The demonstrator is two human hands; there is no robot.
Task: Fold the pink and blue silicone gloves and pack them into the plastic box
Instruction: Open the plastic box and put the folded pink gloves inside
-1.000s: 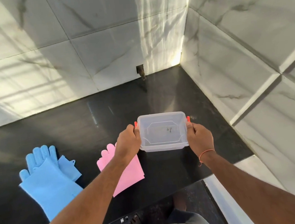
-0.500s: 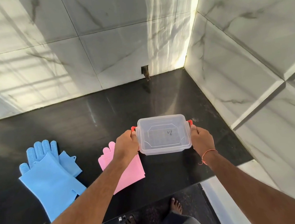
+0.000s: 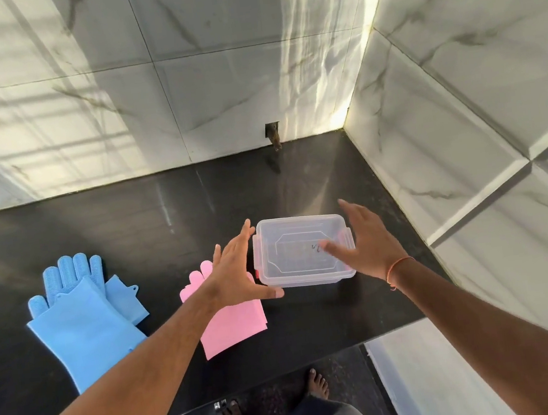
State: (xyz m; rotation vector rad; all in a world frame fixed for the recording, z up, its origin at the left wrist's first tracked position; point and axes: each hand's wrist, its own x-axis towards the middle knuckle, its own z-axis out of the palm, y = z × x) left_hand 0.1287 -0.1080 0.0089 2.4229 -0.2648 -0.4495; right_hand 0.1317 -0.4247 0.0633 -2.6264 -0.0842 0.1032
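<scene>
On the black counter [image 3: 314, 319] the pink gloves [image 3: 235, 322] lie flat, partly under the left hand [image 3: 236, 277], whose fingers [image 3: 245, 235] are spread wide and hold nothing. Just right of these fingers stands the plastic box [image 3: 300, 250], its lid on and its red clips at the sides. The right hand [image 3: 363, 244] hovers over the box's right end, also with the fingers wide and empty; whether it touches the lid I cannot tell. Well to the left of the left fingers lie the blue gloves [image 3: 81, 310], one over the other, unfolded. I judge that the step in hand is preparing the box; next the lid must be unclipped and removed, then the folding begins.
</scene>
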